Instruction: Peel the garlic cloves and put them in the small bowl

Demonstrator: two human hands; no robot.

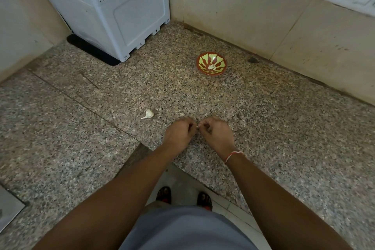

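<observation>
Peeling step, we judge: our left hand (179, 132) and right hand (218, 133) meet fingertip to fingertip over the granite counter (284, 128), both curled and pinching a tiny pale garlic clove (197, 126) between them. It is mostly hidden; skin on or off, we cannot tell. The garlic bulb (148, 114) lies at 10 o'clock from the hands. The small bowl (211, 63) sits at 12 o'clock, well apart, with pale bits inside, probably peeled cloves. Next: strip the skin, then reach to the bowl.

Single head-worn wide-angle view, looking forward and steeply down over granite tabletop (263, 119) into wall corner; forearms close below, feet visible at floor.
</observation>
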